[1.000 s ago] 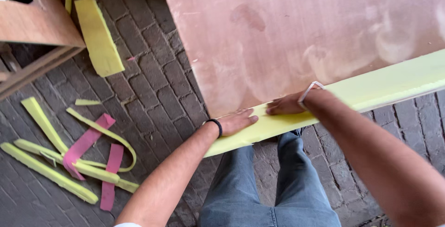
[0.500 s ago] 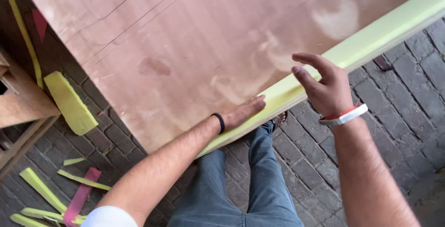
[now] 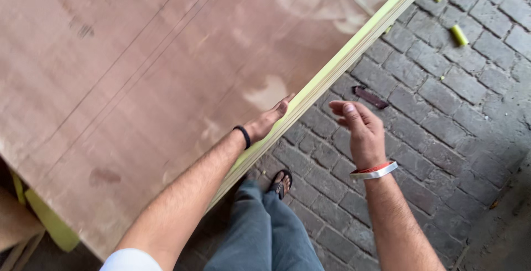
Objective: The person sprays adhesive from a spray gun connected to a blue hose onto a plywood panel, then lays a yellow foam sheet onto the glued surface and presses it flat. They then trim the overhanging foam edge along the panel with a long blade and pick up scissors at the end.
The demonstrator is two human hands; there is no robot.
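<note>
- The board (image 3: 166, 77), smooth reddish plywood, runs lower left to upper right; its yellow-green edge strip (image 3: 354, 50) faces the brick floor (image 3: 442, 138).
- Left hand (image 3: 268, 120) lies flat on the board, fingers together.
- Right hand (image 3: 359, 127) hovers just beside the strip, loosely curled, empty.

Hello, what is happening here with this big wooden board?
A person stands on a brick floor at a large reddish plywood sheet whose edge bears a yellow-green strip. The left hand lies flat on the sheet by that edge. The right hand is open in the air beside the edge, touching nothing. Small scraps, one yellow-green, lie on the bricks.
</note>
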